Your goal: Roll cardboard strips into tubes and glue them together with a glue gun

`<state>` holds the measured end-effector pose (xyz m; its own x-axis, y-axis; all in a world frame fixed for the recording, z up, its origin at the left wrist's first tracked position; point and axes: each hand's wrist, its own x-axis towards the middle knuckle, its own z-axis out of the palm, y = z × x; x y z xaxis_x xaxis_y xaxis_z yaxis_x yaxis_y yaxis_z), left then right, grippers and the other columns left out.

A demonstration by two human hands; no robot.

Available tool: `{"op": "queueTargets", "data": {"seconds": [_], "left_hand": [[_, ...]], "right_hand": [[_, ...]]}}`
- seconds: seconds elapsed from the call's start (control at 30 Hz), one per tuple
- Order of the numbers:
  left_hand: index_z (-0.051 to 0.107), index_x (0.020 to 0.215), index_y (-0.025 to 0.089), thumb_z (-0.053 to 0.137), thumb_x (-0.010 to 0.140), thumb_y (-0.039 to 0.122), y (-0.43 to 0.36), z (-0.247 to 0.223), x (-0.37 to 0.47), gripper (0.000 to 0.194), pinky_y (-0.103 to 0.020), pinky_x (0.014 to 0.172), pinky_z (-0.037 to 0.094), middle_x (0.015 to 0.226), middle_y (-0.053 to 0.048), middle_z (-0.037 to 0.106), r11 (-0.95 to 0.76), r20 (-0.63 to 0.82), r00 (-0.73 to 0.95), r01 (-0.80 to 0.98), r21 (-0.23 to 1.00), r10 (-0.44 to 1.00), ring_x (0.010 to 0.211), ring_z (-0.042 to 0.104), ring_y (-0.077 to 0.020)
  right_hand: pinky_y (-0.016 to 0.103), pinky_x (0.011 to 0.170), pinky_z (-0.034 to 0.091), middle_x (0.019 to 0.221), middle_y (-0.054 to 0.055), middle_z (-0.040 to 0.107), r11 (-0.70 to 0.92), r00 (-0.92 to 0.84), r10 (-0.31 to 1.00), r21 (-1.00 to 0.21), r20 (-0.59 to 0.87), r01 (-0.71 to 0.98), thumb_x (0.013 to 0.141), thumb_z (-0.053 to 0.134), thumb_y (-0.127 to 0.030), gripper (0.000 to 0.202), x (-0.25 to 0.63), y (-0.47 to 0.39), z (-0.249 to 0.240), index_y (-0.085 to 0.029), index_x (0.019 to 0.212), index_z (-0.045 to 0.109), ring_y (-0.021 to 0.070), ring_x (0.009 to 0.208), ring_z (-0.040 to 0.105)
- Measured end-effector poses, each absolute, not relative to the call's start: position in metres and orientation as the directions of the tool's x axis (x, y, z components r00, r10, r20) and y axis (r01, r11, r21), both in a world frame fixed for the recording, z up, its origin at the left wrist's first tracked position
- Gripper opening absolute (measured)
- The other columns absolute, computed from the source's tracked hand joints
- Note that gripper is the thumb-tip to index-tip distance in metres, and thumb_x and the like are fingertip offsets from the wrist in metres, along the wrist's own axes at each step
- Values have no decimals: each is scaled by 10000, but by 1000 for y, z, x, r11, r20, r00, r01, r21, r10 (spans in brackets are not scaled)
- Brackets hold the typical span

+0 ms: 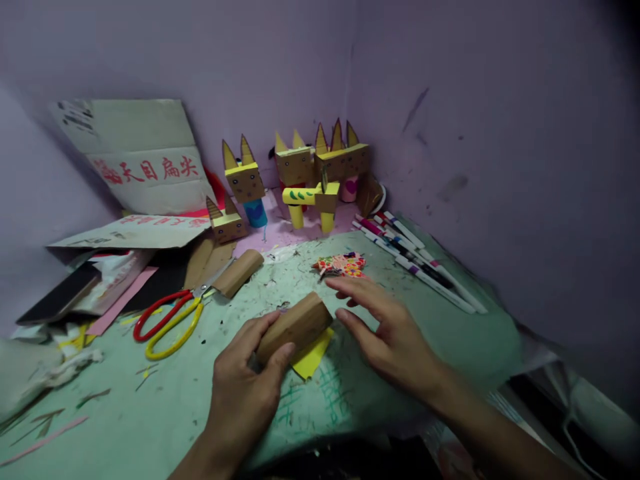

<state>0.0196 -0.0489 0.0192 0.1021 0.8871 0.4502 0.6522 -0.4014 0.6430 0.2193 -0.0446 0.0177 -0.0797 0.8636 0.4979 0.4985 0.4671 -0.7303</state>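
Observation:
My left hand (253,370) is closed round the lower end of a brown cardboard tube (296,327), which tilts up to the right over the green-covered table. Just right of the tube's far end, my right hand (383,327) has its fingers apart and holds nothing. Partly beneath the tube lies a piece of yellow paper (314,357). A second cardboard tube (241,272) rests farther back, beside scissors (173,323) with one red and one yellow handle. A flower-patterned scrap (343,265) lies beyond my right fingertips.
Several cardboard animal figures with pointed ears, one a blue-bodied figure (250,183), stand at the back near the wall. Marker pens (420,263) lie at right. Folded cardboard (145,170) and a dark flat object (59,303) are piled at left. The table's edge (380,430) is close in front.

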Motion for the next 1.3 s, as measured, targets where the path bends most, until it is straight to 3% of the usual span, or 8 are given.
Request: {"op": "queueTargets", "data": {"seconds": [0.3,0.47,0.63,0.83,1.07,1.3], "left_hand": [[623,1030,73,582,831,236,-57,-1,25,260,-310,794,555,924,-124,688,-522,621,186,744,417,762,851,665,-200],[591,1031,70,593,832,171,-62,-6,29,223,-319,810,533,910,-121,654,-568,677,206,737,367,706,867,634,-194],[595,1021,118,601,833,201,-63,7,26,205,-325,794,544,917,-92,656,-488,705,94,785,382,703,848,651,-189],[612,1022,161,605,833,283,-61,22,16,225,-351,790,557,933,-72,680,-330,661,-42,841,428,749,852,680,-215],[583,1010,177,597,821,227,-67,9,19,195,-304,795,548,926,-45,650,-452,657,68,778,436,751,856,650,-184],[542,1055,197,557,834,185,-65,-1,11,222,-318,827,527,973,-45,623,-511,554,220,733,450,803,902,618,-187]], "right_hand": [[379,878,509,1066,100,700,470,-149,879,-770,454,430,822,515,-67,299,211,-37,7,-158,1077,642,189,984,635],[320,826,530,1066,103,694,444,-151,893,-783,423,435,784,561,-61,345,215,-35,4,-120,1119,610,163,910,643],[339,783,535,1047,126,695,392,-200,920,-758,338,521,770,525,-9,443,215,-38,-2,-74,1207,555,182,852,652],[433,697,506,829,136,718,375,-288,926,-660,242,651,714,626,-40,348,205,-54,6,-72,1058,667,300,819,616],[358,606,482,702,96,680,297,-152,952,-672,267,679,766,573,-97,142,204,-63,7,-135,819,699,234,664,618],[277,731,486,925,47,695,338,39,907,-781,419,525,867,508,-175,153,214,-60,14,-165,965,624,153,815,633]]}}
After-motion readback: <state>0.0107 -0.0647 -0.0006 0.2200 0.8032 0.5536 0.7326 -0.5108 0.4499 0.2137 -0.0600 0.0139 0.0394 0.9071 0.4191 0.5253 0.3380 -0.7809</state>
